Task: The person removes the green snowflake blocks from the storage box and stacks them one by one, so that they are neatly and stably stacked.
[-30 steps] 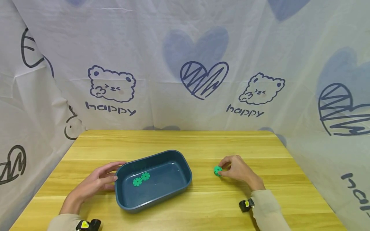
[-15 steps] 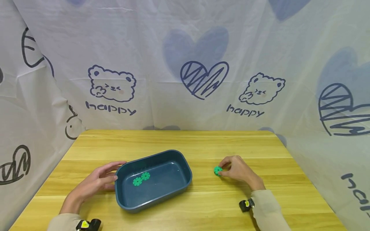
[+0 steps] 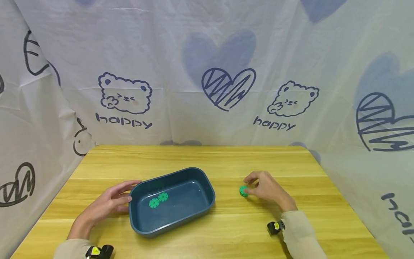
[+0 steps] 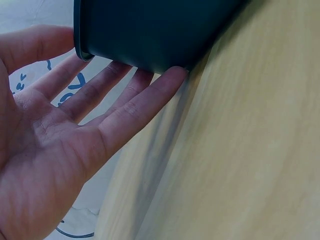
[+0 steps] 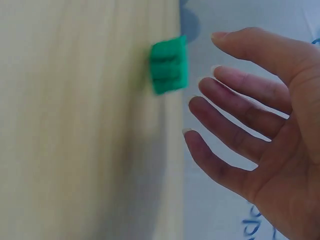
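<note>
A dark blue rectangular tub (image 3: 185, 201) sits on the wooden table, left of the middle. Inside it lie two green notched discs (image 3: 154, 203), side by side near the left end. My left hand (image 3: 105, 203) touches the tub's left end with fairly straight fingers, the fingertips (image 4: 176, 75) against its outer wall in the left wrist view. To the right of the tub, a short stack of green notched pieces (image 3: 243, 191) rests on the table. My right hand (image 3: 267, 187) is beside it; the right wrist view shows its fingers spread, apart from the green stack (image 5: 169, 65).
A wooden table (image 3: 200, 158) carries all of these. Behind it and along both sides hangs a pale cloth (image 3: 174, 54) printed with hearts and bears. A small black camera (image 3: 275, 227) is strapped at the right wrist, another (image 3: 100, 251) at the left.
My right hand has let go of the green stack, its fingers lifting slightly up and away. The stack, the tub and my left hand stay where they were.
</note>
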Demonstrator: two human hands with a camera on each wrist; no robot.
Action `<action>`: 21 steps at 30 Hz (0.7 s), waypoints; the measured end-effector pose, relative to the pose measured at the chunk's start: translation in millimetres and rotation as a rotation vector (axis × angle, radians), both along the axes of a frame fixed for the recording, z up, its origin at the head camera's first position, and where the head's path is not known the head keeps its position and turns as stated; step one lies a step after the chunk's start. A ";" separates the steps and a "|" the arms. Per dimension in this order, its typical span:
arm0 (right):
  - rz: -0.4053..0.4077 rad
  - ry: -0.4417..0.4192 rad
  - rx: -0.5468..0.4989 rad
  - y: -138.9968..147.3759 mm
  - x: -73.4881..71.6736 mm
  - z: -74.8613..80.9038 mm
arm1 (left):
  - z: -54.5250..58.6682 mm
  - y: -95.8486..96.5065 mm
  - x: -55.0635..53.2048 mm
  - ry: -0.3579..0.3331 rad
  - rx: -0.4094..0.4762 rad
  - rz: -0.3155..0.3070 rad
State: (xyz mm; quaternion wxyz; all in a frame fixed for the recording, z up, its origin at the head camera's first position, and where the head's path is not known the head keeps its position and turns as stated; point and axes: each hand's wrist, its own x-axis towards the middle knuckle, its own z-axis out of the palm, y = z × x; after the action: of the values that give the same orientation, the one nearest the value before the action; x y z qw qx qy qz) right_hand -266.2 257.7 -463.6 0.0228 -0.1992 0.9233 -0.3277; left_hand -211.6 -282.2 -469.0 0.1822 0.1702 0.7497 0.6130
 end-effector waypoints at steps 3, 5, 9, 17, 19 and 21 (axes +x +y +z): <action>0.041 0.054 0.005 -11.1 0.0 11.2 | -0.2 -0.7 0.4 -0.002 0.006 0.003; 0.086 0.093 0.007 -20.8 -0.4 19.7 | -0.7 -1.1 0.5 -0.001 0.012 0.002; 0.171 0.141 -0.006 -44.9 -0.9 36.5 | -0.3 -0.7 -0.1 0.010 0.025 -0.009; 0.314 0.174 -0.014 -101.1 -2.0 54.3 | 0.3 -1.4 0.5 0.013 0.041 -0.033; 0.344 0.161 -0.024 -114.2 -2.1 56.1 | 0.4 -1.2 0.2 0.004 0.028 -0.022; 0.374 0.145 -0.031 -126.0 -2.7 56.0 | 0.6 -1.0 -0.5 -0.001 0.013 -0.012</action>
State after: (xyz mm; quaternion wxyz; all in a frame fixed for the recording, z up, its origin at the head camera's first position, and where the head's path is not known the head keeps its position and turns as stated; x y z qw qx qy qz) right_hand -268.8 131.6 -407.6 0.0137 -0.3907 0.8642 -0.3168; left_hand -212.1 -283.2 -468.4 0.1851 0.1758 0.7445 0.6168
